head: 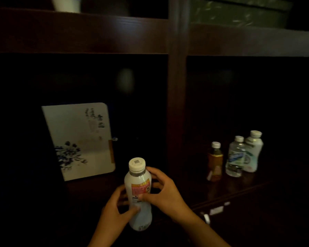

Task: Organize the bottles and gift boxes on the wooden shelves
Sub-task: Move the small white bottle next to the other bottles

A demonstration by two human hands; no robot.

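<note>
A bottle [138, 193] is standing upright at the front of the left compartment of the shelf [177, 104], between the left hand [114, 209] and the right hand [165, 190], both of which are touching its sides. Behind it and to its left, a gift box [78, 139] is leaning upright against the back. A post is dividing this compartment from the right one, where three bottles [236, 155] are standing close together, the smallest leftmost and nearest the front, the tallest rightmost and farthest back. Above, on the upper board, a box [239, 13] is sitting to the right of the post.
</note>
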